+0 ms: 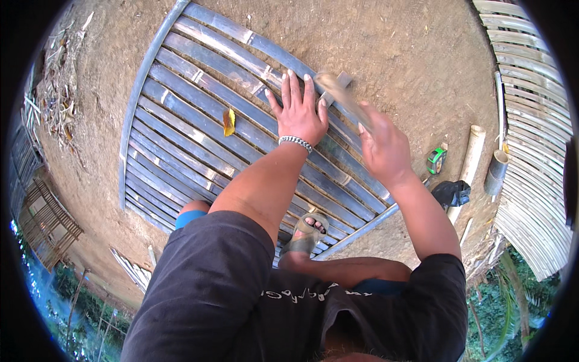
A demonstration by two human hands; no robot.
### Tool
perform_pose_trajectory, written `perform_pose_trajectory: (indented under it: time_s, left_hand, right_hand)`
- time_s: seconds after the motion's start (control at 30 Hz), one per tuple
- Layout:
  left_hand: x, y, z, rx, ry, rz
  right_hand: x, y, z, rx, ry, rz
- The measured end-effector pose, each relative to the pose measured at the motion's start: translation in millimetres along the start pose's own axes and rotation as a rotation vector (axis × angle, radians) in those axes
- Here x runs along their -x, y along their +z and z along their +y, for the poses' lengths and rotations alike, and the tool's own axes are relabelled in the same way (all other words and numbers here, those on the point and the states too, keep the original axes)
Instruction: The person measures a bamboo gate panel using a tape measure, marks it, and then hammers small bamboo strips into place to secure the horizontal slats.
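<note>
A slatted bamboo panel [208, 130], dark slats inside a pale frame, lies on the ground under me. My left hand [300, 114] rests palm down across its slats near the far right edge, fingers stretched out and holding nothing; a chain bracelet circles the wrist. Just right of it, my right hand [384, 145] is closed around the wooden handle of a hammer [350, 104]. Motion smears the handle. The grey head sits over the panel's edge, close to my left fingertips; whether it touches the bamboo I cannot tell. A yellow-brown leaf [229, 122] lies on the slats.
My sandaled foot [304, 235] stands on the panel's near part. To the right on bare dirt are a green tape measure [435, 160], a black bag-like bundle [451, 194], a bamboo pole [467, 169] and a short bamboo tube [496, 172]. Pale split-bamboo slats [534, 133] line the right side.
</note>
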State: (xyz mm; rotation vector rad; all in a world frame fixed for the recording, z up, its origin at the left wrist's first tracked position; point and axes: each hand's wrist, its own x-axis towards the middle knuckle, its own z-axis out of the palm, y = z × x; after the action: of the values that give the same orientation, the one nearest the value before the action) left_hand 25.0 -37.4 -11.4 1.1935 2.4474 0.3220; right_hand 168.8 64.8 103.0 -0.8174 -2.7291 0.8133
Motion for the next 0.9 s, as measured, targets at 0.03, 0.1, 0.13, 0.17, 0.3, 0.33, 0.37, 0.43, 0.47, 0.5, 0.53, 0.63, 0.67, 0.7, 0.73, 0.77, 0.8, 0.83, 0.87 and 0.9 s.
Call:
perform_pose_trajectory:
  time_s: [0.03, 0.1, 0.13, 0.17, 0.3, 0.33, 0.37, 0.43, 0.47, 0.5, 0.53, 0.63, 0.67, 0.7, 0.73, 0.77, 0.8, 0.83, 0.87, 0.9]
  left_hand:
    - [-1.4, -0.8, 0.9, 0.012, 0.002, 0.021]
    - [-1.8, 0.3, 0.0, 0.009, 0.01, 0.045]
    - [-4.3, 0.0, -1.0, 0.025, 0.008, 0.044]
    - [-0.9, 0.7, -1.1, 0.044, 0.007, 0.027]
    - [5.1, 0.5, -3.3, 0.012, -0.008, 0.037]
    - [0.1, 0.0, -4.3, 0.016, -0.007, 0.031]
    - [0.3, 0.9, -0.9, 0.034, 0.008, 0.025]
    - [-2.4, -0.1, 0.5, 0.053, 0.018, 0.031]
    - [-0.3, 2.0, 0.6, 0.026, 0.015, 0.03]
    - [2.2, 3.5, 1.1, 0.03, 0.009, 0.02]
    - [4.8, 4.4, 2.0, 0.035, 0.004, 0.01]
    - [10.7, 5.4, -6.9, 0.015, -0.015, 0.009]
    - [9.3, 3.8, -7.3, 0.019, -0.009, 0.013]
    - [3.7, 3.0, -4.8, 0.029, 0.003, 0.019]
    - [-1.7, 2.1, -1.2, 0.04, 0.011, 0.027]
    - [-0.6, 2.1, -0.3, 0.042, 0.014, 0.04]
    - [-1.0, 5.9, -2.3, 0.042, 0.018, 0.053]
    - [-2.2, 8.8, -4.1, 0.043, 0.023, 0.067]
    - [-0.9, 10.8, -3.9, 0.028, 0.009, 0.064]
    - [-0.1, 11.0, -6.2, 0.011, 0.006, 0.057]
  right_hand:
    - [5.0, -3.3, 8.3, 0.095, 0.088, -0.128]
    - [10.4, -8.9, 13.4, 0.267, 0.263, -0.393]
    - [8.4, -10.7, 14.5, 0.228, 0.249, -0.333]
    - [-0.2, -20.0, 3.3, 0.188, 0.247, -0.284]
    - [-26.1, -35.9, -36.5, 0.03, 0.103, 0.082]
    - [-24.3, -29.1, -31.1, -0.002, 0.048, 0.112]
    - [-15.3, -18.1, -20.9, -0.021, 0.007, 0.143]
    - [-4.3, -7.8, -3.3, 0.091, 0.085, -0.057]
    - [-3.6, -10.5, 1.0, 0.225, 0.213, -0.294]
    - [-3.9, -12.3, 2.8, 0.36, 0.342, -0.53]
    - [-2.5, -17.8, 0.9, 0.287, 0.292, -0.427]
    - [-20.1, -28.8, -37.5, 0.052, 0.127, -0.115]
    - [-20.9, -24.8, -38.4, 0.002, 0.061, 0.002]
    - [-22.1, -21.9, -35.9, -0.038, -0.005, 0.121]
    - [-14.0, -17.8, -22.0, 0.117, 0.112, -0.091]
    - [2.9, -12.8, -1.2, 0.254, 0.225, -0.315]
    - [5.6, -10.7, 4.8, 0.391, 0.337, -0.536]
    - [8.4, -10.2, 5.6, 0.343, 0.32, -0.456]
    - [7.8, -13.6, -0.3, 0.29, 0.298, -0.388]
    - [5.6, -15.0, -9.0, 0.233, 0.286, -0.316]
